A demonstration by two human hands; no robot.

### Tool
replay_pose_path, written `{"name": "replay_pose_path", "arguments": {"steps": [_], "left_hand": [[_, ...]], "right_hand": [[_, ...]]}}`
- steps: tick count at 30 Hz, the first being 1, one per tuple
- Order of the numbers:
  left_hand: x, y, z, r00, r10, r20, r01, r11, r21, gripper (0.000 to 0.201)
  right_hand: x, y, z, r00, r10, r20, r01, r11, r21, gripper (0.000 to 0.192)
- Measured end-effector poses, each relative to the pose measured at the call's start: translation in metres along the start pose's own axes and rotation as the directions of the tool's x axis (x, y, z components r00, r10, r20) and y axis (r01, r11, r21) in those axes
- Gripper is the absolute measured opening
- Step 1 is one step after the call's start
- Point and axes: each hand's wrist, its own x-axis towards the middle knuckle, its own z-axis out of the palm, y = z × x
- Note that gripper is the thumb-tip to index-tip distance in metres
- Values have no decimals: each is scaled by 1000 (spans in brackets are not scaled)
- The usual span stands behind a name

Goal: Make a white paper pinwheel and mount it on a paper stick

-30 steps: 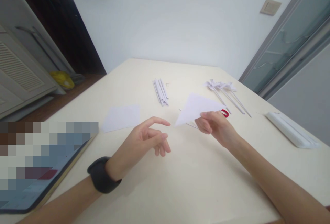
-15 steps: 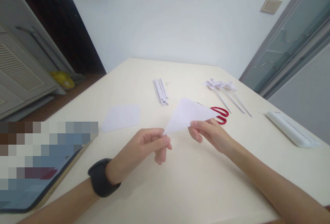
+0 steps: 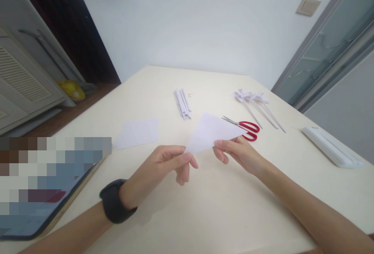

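Note:
A white sheet of paper (image 3: pixel 212 131), triangular in outline, is held up above the table between both hands. My left hand (image 3: pixel 172 163) pinches its lower left corner between thumb and fingers, with a black band (image 3: pixel 117 201) on the wrist. Along the lower right edge, my right hand (image 3: pixel 235 150) grips the sheet, thumb on top and fingers underneath. Just behind the right hand lie scissors with red handles (image 3: pixel 249 126), their blades slightly apart and partly hidden by the paper.
Paper sheets (image 3: pixel 137 132) lie on the table (image 3: pixel 204 207) at left. Several rolled paper sticks (image 3: pixel 182 104) sit toward the back. Three paper pinwheels (image 3: pixel 251 98) lie at back right, a pale case (image 3: pixel 331 147) at right. A partly blurred tablet-like object (image 3: pixel 32 219) occupies the left edge.
The paper has shifted slightly left and tilted, so the scissor blades now show. One finger of my left hand has stretched out further. My right hand has moved marginally left.

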Motion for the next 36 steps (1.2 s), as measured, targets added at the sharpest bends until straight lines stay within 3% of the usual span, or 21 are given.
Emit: {"name": "replay_pose_path", "arguments": {"steps": [4,9,14,17,20,24,31,34,36], "left_hand": [[0,-1,2,1000,8,-8,-8,999,-44,29],[5,-4,-3,995,-30,-92,26,999,-46,22],[8,-10,-5,977,72,-201,-45,990,136,18],[6,-11,2,981,137,-137,-89,947,307,28],[1,-8,11,993,113,-25,-84,851,519,45],[-3,0,16,998,61,34,-68,725,685,29],[-2,-10,14,985,173,24,-146,738,659,16],[-1,-19,13,978,209,-18,-160,797,583,18],[0,-23,10,980,182,-81,-109,832,544,24]], "right_hand": [[2,0,-3,1000,-17,-21,16,1000,-12,38],[3,2,-4,985,-29,-170,9,993,-118,38],[1,6,-1,977,29,-210,-69,980,-187,34],[-1,5,8,986,93,-138,-122,968,-221,27],[-4,0,20,993,111,-36,-117,949,-292,18],[-6,-2,31,991,77,111,-34,936,-351,12],[-6,0,26,969,45,244,49,930,-364,9],[-3,2,20,925,117,361,48,908,-417,19],[0,3,11,895,163,415,55,883,-466,20]]}}
